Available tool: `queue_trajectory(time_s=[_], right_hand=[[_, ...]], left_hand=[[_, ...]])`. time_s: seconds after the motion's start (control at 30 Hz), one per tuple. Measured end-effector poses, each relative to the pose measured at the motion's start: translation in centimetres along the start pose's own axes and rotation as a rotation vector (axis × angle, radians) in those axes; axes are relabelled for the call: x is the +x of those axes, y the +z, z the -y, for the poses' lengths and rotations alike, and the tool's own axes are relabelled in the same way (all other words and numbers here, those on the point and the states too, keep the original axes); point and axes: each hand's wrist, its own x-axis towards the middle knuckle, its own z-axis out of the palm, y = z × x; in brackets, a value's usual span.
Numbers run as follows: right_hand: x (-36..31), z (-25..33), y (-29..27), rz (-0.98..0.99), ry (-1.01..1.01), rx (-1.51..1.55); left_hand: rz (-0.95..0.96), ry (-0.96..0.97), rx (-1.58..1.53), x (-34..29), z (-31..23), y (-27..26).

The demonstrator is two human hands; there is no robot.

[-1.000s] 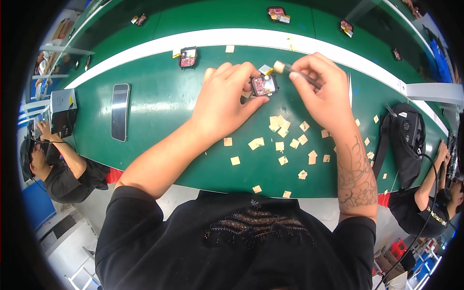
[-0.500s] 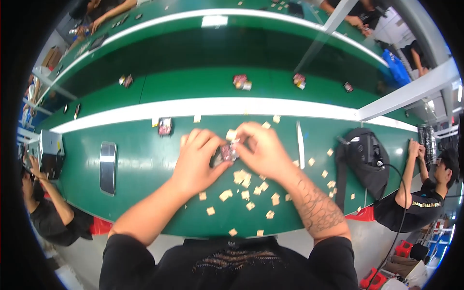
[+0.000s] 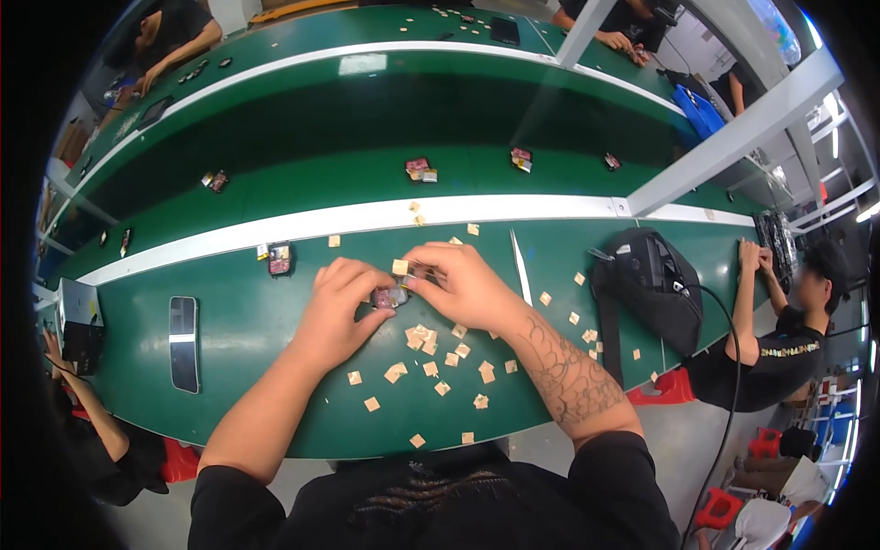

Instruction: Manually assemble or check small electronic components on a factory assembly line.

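Both my hands meet over the middle of the table. Between the thumb and fingers of my left hand [image 3: 346, 307] sits a small electronic module [image 3: 390, 298] with a red circuit board and a dark casing. My right hand [image 3: 456, 284] pinches at the module's right side, where a small silvery part shows; its exact kind is hard to make out. A pale yellow square pad [image 3: 401, 267] appears just beyond the module, beside my right fingertips. Several similar square pads [image 3: 422, 337] lie scattered on the green table between my forearms.
A similar module [image 3: 280, 258] lies left of my hands, and a phone [image 3: 183, 344] farther left. White tweezers [image 3: 521, 266] and a black bag [image 3: 655, 289] with a cable are on the right. Beyond a white rail [image 3: 367, 225] lie more modules [image 3: 422, 170]. Co-workers sit on both sides.
The whole scene has shifted left in the picture as the view turned. My hands stay together at the module, which shows more of its board and the silvery part now.
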Motion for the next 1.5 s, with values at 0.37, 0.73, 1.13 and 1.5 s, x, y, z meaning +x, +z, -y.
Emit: queue_trajectory(time_s=[0.37,0.73,1.13,1.5], right_hand=[[0.3,0.3,-1.5,0.165,0.120,-0.073],[0.3,2.2,0.6,0.095,0.012,-0.374],[0.2,2.1,2.2,0.071,0.070,-0.356],[0.1,1.6,2.1,0.057,0.164,-0.267]], left_hand=[[-0.020,0.061,0.070,0.0,-0.2,-0.3],[-0.028,0.067,0.107,-0.5,0.1,0.0],[-0.049,0.021,0.052,-0.6,0.4,0.0],[-0.084,0.031,0.013,-0.6,0.8,0.2]])
